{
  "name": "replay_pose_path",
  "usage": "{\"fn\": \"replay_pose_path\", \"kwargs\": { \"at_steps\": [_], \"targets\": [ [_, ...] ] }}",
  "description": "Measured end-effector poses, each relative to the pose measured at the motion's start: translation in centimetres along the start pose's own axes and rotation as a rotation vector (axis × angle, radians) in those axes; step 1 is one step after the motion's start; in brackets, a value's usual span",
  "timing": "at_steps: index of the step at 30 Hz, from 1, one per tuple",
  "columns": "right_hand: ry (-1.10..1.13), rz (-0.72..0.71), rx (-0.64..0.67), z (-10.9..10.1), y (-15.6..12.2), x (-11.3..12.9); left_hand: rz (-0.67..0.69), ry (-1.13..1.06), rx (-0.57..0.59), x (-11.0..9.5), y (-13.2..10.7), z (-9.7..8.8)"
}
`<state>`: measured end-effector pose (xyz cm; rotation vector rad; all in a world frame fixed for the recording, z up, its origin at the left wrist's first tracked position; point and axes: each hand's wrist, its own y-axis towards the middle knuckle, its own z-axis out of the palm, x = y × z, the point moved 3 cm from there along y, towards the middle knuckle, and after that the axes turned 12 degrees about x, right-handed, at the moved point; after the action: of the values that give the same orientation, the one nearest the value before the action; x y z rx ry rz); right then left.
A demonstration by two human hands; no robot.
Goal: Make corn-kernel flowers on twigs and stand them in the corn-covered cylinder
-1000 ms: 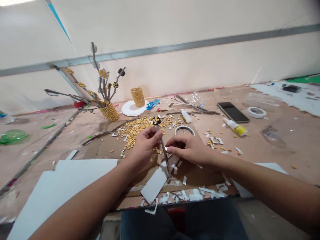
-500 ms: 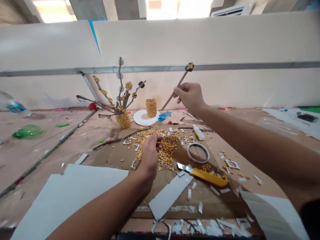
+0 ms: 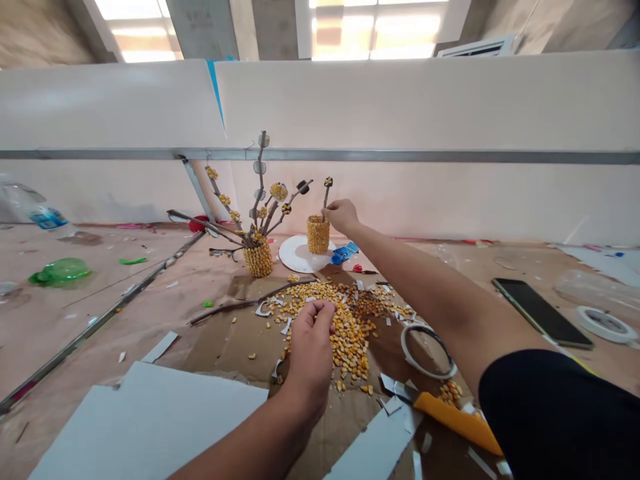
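Observation:
My right hand (image 3: 341, 215) reaches far forward, fingers pinched on a thin stick (image 3: 326, 195) tipped with a corn-kernel flower; the stick stands in a small corn-covered cup (image 3: 318, 235) on a white disc (image 3: 296, 255). My left hand (image 3: 312, 339) hovers over a heap of corn kernels (image 3: 345, 327) on brown cardboard (image 3: 235, 333), its fingers curled together; whether it holds kernels I cannot make out. A second corn-covered cup (image 3: 259, 259) holding several decorated twigs stands left of the disc.
A yellow-handled knife (image 3: 445, 415) and a tape ring (image 3: 428, 341) lie right of the heap. White card sheets (image 3: 140, 427) sit near left, a phone (image 3: 541, 303) and tape roll (image 3: 603, 325) at right. A green bottle piece (image 3: 59, 271) lies far left. A white wall closes the back.
My right hand carried the flower stick from in front of me up and forward, then lowered it into the small cup. My left hand let go of the stick and moved over the kernels.

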<state>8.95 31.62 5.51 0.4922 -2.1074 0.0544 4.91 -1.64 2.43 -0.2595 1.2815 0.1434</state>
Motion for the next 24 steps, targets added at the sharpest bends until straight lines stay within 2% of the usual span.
{"fn": "replay_pose_path", "kwargs": {
  "at_steps": [6,11,16,24],
  "targets": [
    [0.043,0.056,-0.002,1.0,-0.7,-2.6,-0.007,-0.007,0.011,-0.2,-0.1,0.1],
    [0.109,0.079,-0.034,1.1,-1.6,-3.7,-0.010,-0.014,0.030,-0.2,-0.1,0.2],
    [0.159,0.084,-0.034,1.1,-1.2,-2.9,-0.004,-0.018,0.044,0.1,0.0,0.2],
    [0.211,0.109,0.029,1.8,1.3,-0.1,-0.006,-0.011,0.051,0.7,0.3,0.0]
  ]
}}
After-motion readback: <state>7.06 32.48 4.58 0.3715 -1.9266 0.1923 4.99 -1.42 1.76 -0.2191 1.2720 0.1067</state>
